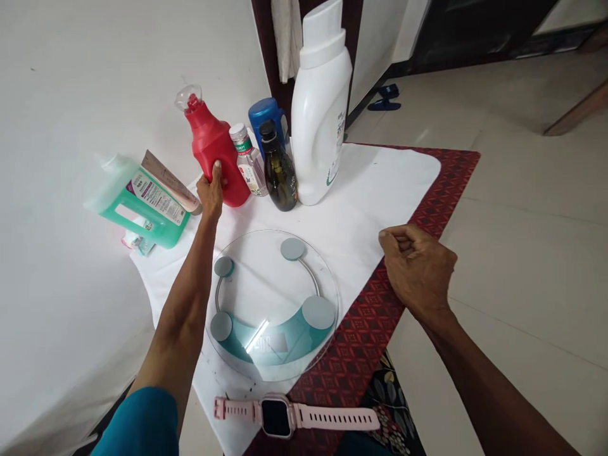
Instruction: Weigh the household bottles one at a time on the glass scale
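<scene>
Two bare hands are reaching over a table spread with a white cloth (380, 171) and a red patterned cloth (361, 335). The left hand (211, 190) is grasping the red bottle (216, 142) low on its side, the thumb pressing against its front. The bottle is sitting at the far side of the white cloth (whether its base is touching down, I cannot tell), with its clear cap (189, 98) pointing up. The right hand (418, 266) is clenching into a loose, empty-looking fist above the table's right edge.

To the right of the red bottle, a small clear bottle (249, 166), a dark pump bottle (280, 170) and a large white bottle (318, 114) are standing close together, with a blue container (268, 117) showing behind the pump bottle. To its left, a brown tube (171, 180) and a green bottle (149, 209) are leaning in view, with a small packet (139, 243) peeking out beneath the green one.

Nearer the wearer, a round glass scale (270, 304) is lying on the white cloth and reaching slightly over the red. A pink watch (276, 416) is stretching out below it. Beyond, blue slippers (386, 100) are resting on the floor.
</scene>
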`<state>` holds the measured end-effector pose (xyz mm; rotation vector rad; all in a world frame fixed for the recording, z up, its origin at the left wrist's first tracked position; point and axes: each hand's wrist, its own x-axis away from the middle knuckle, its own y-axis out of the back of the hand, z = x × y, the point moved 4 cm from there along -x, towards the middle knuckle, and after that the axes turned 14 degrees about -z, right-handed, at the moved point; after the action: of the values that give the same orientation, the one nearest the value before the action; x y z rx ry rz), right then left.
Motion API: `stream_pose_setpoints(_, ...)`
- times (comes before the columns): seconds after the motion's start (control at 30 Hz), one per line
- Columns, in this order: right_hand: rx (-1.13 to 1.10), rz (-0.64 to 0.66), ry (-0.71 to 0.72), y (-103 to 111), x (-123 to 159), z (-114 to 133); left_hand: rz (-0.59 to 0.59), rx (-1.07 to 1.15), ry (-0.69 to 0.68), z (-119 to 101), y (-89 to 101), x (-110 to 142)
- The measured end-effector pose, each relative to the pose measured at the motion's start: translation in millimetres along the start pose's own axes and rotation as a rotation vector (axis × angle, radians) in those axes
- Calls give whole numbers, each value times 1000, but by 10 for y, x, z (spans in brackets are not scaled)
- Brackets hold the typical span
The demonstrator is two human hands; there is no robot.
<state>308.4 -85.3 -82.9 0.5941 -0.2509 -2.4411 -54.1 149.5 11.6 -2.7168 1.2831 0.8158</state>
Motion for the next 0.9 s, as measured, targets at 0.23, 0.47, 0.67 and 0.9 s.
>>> stream_pose_setpoints(0.23, -13, -7, -13, -12, 2, -9, -114, 78, 106, 82, -104, 8)
stream_pose_setpoints(0.47, 33, 13, -5, -13, 11, -40, -294, 99, -72, 40, 492, 84)
stream_pose_setpoints(0.67, 55, 3, -5, -34, 17, -33, -280, 198, -91, -501, 1308, 437)
stream_pose_setpoints(0.9, 49, -1, -33, -47, 24, 3, -132, 268, -43, -972, 1843, 1246)
